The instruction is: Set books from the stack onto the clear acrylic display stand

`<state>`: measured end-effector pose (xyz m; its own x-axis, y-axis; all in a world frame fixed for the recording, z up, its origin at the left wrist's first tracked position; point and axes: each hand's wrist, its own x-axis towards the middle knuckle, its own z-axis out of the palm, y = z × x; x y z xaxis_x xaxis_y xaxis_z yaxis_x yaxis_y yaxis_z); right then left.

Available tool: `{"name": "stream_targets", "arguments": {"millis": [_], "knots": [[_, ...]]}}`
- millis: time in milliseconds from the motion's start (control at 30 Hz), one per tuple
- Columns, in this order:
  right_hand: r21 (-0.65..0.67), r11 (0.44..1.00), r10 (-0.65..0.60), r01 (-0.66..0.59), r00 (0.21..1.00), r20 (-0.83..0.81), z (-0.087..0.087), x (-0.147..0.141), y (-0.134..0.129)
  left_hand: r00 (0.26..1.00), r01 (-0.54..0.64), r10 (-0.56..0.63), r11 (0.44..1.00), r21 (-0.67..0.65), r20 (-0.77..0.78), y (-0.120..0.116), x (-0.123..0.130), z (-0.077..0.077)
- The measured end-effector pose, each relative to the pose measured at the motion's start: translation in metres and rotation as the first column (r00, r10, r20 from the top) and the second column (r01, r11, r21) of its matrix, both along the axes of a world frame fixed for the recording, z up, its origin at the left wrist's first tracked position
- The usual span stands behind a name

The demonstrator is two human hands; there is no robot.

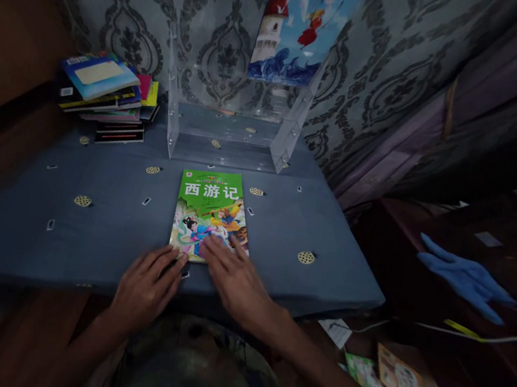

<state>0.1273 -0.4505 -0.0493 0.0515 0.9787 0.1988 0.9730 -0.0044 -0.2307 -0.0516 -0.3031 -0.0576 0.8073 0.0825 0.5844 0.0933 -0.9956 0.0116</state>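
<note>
A green picture book (pixel 209 209) with large white characters lies closed and face up near the front edge of the blue cloth-covered table (pixel 107 222). My right hand (pixel 238 278) rests on the lower part of its cover, fingers stretched out flat. At the book's lower left corner is my left hand (pixel 149 281), its fingers spread a little and their tips touching the corner. Neither hand is wrapped round anything.
Behind the book stands a clear acrylic stand (pixel 223 152). A pile of books (pixel 101 90) is at the back left. A castle poster (pixel 294 29) hangs behind. Right of the table lie a blue glove (pixel 466 275) and, lower, two booklets (pixel 403 380).
</note>
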Motion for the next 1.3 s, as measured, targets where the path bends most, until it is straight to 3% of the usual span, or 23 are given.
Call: {"name": "stream_targets", "arguments": {"millis": [167, 367, 533, 667, 833, 967, 1033, 1167, 1300], "knots": [[-0.054, 0.989, 0.127, -0.137, 0.980, -0.150, 0.016, -0.012, 0.024, 0.998, 0.006, -0.007, 1.000, 0.007, 0.059, 0.001, 0.002, -0.003], [-0.089, 0.966, 0.220, -0.244, 0.951, -0.217, 0.024, 0.015, 0.063, 0.997, 0.003, -0.001, 1.000, -0.028, 0.073, 0.001, 0.004, -0.004], [-0.073, 0.971, 0.204, -0.226, 0.951, -0.230, 0.022, 0.034, 0.098, 0.998, 0.001, 0.003, 0.998, -0.064, 0.060, 0.000, 0.005, -0.004], [-0.042, 0.983, 0.169, -0.179, 0.970, -0.177, 0.013, 0.058, 0.127, 0.998, -0.001, 0.004, 0.998, -0.065, 0.058, 0.000, 0.006, -0.002], [0.020, 1.000, -0.007, 0.009, 0.994, -0.114, 0.001, 0.087, 0.145, 0.999, 0.001, 0.005, 0.994, -0.113, 0.049, 0.000, 0.006, 0.002], [0.055, 0.993, -0.099, 0.105, 0.991, -0.095, -0.005, 0.093, 0.145, 1.000, 0.019, -0.024, 0.940, -0.342, -0.009, 0.010, 0.011, 0.009], [0.068, 0.989, -0.123, 0.130, 0.987, -0.106, -0.006, 0.093, 0.143, 0.998, -0.045, 0.019, 0.910, -0.413, -0.065, 0.018, 0.019, 0.010], [0.069, 0.975, -0.199, 0.211, 0.968, -0.151, -0.005, 0.095, 0.136, 0.965, -0.236, 0.183, 0.917, -0.322, -0.187, 0.038, 0.044, 0.003], [0.069, 0.945, -0.306, 0.319, 0.940, -0.152, -0.010, 0.093, 0.115, 0.948, -0.271, 0.199, 0.915, -0.299, -0.248, 0.055, 0.068, -0.003]]}}
